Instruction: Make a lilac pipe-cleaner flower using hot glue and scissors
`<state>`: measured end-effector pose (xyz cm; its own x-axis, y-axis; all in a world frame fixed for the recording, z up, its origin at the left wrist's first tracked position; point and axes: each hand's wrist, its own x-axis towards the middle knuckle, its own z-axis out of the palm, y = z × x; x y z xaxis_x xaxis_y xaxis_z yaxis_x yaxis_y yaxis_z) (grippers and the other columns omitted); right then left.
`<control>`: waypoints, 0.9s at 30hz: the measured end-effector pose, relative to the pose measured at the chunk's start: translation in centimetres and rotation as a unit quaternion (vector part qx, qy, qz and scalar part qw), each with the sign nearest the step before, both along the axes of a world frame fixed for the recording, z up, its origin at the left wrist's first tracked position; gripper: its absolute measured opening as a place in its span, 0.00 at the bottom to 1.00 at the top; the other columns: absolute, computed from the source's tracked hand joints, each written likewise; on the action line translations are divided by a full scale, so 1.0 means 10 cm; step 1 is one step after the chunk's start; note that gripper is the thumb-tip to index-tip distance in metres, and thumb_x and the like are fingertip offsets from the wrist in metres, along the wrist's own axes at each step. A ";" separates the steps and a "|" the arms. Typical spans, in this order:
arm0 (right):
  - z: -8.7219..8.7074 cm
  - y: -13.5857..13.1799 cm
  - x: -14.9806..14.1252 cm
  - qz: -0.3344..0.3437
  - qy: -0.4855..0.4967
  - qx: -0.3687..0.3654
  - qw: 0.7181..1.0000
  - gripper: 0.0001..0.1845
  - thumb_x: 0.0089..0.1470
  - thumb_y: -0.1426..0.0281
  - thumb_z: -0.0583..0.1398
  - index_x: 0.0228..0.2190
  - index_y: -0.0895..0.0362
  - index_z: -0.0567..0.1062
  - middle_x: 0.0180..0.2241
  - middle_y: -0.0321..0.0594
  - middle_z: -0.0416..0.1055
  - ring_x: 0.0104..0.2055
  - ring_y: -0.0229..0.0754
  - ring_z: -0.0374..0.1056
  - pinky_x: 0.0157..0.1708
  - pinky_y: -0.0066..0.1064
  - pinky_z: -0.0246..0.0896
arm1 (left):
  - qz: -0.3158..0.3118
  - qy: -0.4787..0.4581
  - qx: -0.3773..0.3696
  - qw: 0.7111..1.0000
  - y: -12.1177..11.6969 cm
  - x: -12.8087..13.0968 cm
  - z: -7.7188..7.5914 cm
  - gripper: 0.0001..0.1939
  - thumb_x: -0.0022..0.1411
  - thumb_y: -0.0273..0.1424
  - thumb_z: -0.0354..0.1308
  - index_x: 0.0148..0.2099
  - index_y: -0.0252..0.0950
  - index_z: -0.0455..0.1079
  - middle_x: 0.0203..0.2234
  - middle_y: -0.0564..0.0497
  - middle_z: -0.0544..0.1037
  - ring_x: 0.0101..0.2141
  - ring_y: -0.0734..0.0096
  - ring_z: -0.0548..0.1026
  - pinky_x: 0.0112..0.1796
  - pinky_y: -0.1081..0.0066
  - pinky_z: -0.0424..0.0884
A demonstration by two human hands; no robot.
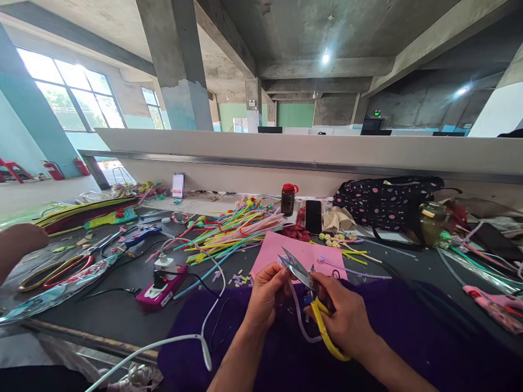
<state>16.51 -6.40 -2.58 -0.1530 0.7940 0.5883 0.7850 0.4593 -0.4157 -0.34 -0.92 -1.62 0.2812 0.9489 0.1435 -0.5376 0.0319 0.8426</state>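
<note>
My right hand is closed around a pair of scissors with yellow handles, their blades spread slightly apart and pointing up and left. Close to the blade tips, my left hand pinches a pale purple pipe cleaner, which hangs down in a curve between the hands. The end between my left fingers is mostly hidden. Behind both hands lies a pink sheet, with another purple pipe cleaner resting across its right edge. Short cut bits are scattered left of the sheet.
Bundled colourful pipe cleaners lie behind my left hand. A magenta power strip with a white cable is at left, near large red-handled scissors. A bottle, phone and patterned bag stand behind. Someone's hand appears far left.
</note>
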 end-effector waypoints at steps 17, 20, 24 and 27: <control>-0.06 0.04 0.04 0.009 -0.030 0.027 0.999 0.28 0.50 0.60 0.58 0.51 0.57 0.61 0.37 0.43 0.70 0.33 0.41 0.68 0.33 0.31 0.64 | 0.038 0.032 0.008 0.999 0.00 0.00 0.02 0.09 0.53 0.33 0.59 0.25 0.33 0.68 0.13 0.56 0.67 0.16 0.82 0.60 0.21 0.79 0.54; -0.08 0.04 0.06 0.009 -0.035 0.029 0.999 0.27 0.51 0.60 0.58 0.51 0.57 0.61 0.36 0.43 0.71 0.32 0.41 0.68 0.32 0.30 0.64 | 0.043 0.037 0.004 0.998 0.00 -0.01 0.03 0.09 0.52 0.34 0.60 0.25 0.33 0.68 0.13 0.56 0.67 0.16 0.82 0.60 0.21 0.79 0.54; -0.08 0.05 0.06 0.012 -0.036 0.033 0.999 0.27 0.51 0.60 0.57 0.51 0.58 0.62 0.34 0.42 0.71 0.30 0.40 0.68 0.30 0.29 0.64 | 0.047 0.045 -0.010 0.998 -0.01 0.00 0.04 0.11 0.50 0.36 0.61 0.25 0.33 0.69 0.13 0.56 0.67 0.16 0.82 0.60 0.21 0.79 0.53; -0.08 0.05 0.06 0.007 -0.041 0.040 0.998 0.27 0.51 0.59 0.57 0.50 0.58 0.62 0.35 0.43 0.72 0.32 0.41 0.69 0.31 0.29 0.65 | 0.045 0.050 -0.012 0.998 -0.01 -0.01 0.04 0.11 0.50 0.36 0.60 0.25 0.33 0.68 0.13 0.56 0.67 0.16 0.82 0.59 0.20 0.79 0.52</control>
<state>17.09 -5.92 -3.38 -0.2134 0.7423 0.6352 0.8079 0.4996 -0.3124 -0.39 -1.03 -1.24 0.2062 0.9739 0.0953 -0.4532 0.0087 0.8914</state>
